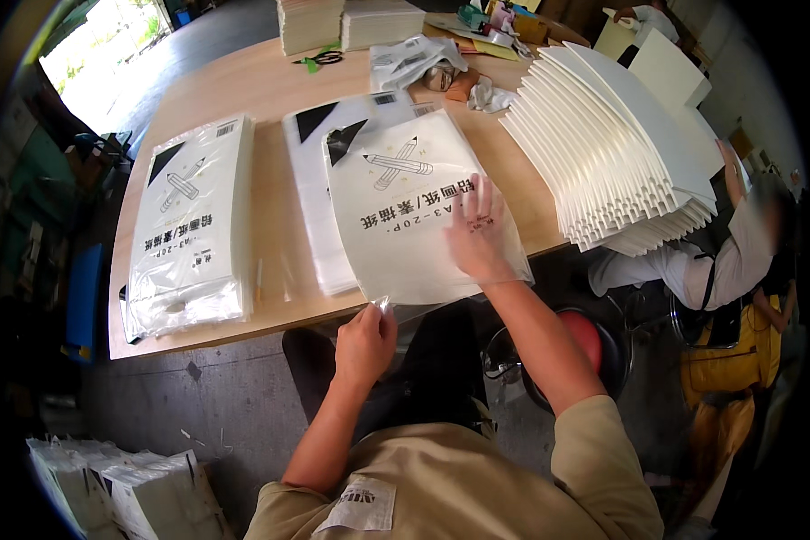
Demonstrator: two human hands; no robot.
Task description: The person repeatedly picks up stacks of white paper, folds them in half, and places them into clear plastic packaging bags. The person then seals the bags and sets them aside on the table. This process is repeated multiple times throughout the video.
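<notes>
A clear plastic bag with white paper (414, 238) in it lies in front of me, printed with two crossed pencils and a black corner. My left hand (364, 340) is closed in a pinch on the bag's near edge, just off the table's front. Over the right part of the bag lies my right hand (479, 236), fingers spread, slightly blurred. Beneath and to the left rests a stack of similar clear bags (319, 229). Farther left stands a thick pile of filled paper packs (189, 234) with the same print.
Fanned stacks of white paper (594, 153) rise at the right. Paper stacks (382, 24), green-handled scissors (324, 58) and crumpled plastic (414, 61) lie at the back. A red stool (578, 342) stands under the right edge; another person (729, 243) sits beyond. Packs (135, 486) stand lower left.
</notes>
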